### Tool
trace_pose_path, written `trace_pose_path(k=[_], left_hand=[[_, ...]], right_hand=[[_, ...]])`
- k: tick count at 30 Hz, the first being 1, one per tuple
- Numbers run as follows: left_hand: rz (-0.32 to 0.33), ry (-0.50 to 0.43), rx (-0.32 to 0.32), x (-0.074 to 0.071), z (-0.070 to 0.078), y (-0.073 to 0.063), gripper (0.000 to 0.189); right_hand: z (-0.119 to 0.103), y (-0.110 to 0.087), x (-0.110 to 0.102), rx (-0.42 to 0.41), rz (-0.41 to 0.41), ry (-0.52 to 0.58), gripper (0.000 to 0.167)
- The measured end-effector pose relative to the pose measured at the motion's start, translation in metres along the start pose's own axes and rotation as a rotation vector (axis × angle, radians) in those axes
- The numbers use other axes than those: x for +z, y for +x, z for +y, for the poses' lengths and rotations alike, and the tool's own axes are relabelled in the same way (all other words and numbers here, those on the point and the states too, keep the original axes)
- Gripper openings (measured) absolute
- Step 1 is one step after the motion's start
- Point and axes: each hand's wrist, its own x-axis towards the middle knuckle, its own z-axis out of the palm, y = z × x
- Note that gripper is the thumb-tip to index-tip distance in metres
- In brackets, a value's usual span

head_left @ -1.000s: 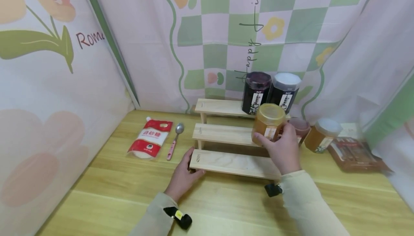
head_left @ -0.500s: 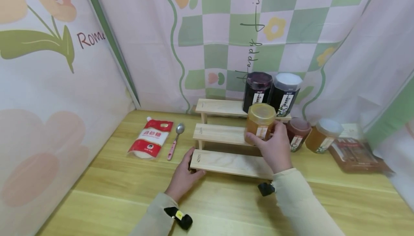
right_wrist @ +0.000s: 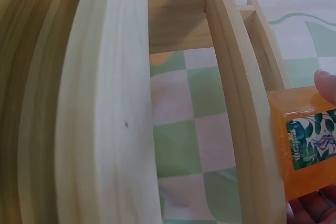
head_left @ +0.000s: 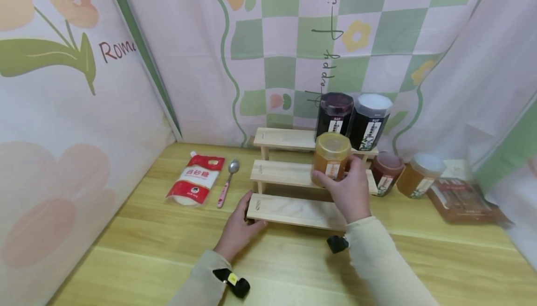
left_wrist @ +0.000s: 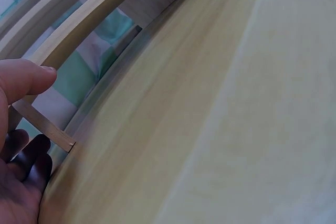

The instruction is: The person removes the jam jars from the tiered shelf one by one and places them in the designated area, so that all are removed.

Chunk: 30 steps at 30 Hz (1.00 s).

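Note:
My right hand (head_left: 350, 187) grips an amber honey jar (head_left: 331, 154) with a yellow lid, thumb on one side and fingers on the other. The jar is upright at the middle step of a three-step wooden rack (head_left: 289, 209). In the right wrist view the orange jar's (right_wrist: 302, 184) base appears to meet that step's board. At the rack's lower left end, my left hand (head_left: 239, 229) holds the lowest step. The left wrist view shows its thumb (left_wrist: 31, 77) at the board and fingers curled by the rack's leg (left_wrist: 50, 128).
Two dark jars (head_left: 334, 114) stand on the top step, right side. Right of the rack are a reddish jar (head_left: 386, 175), another amber jar (head_left: 419, 175) and a brown packet (head_left: 461, 201). A red-and-white sugar bag (head_left: 195, 180) and a pink-handled spoon (head_left: 226, 187) lie to the left.
My right hand has moved left along the middle step with the honey jar, uncovering the reddish jar behind it. The left hand has stayed at the rack's end.

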Motion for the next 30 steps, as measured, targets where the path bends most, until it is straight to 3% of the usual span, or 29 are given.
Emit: trace_pose_path(k=[16, 30], left_hand=[[-0.006, 0.004, 0.014, -0.0001, -0.0019, 0.0009, 0.093], [0.002, -0.023, 0.018, 0.0010, -0.0036, 0.0011, 0.094]], right_hand=[[0.0018, -0.0021, 0.0101, 0.061, 0.093, 0.041, 0.097], [0.0026, -0.0024, 0.0084, 0.051, 0.087, 0.031, 0.097]])
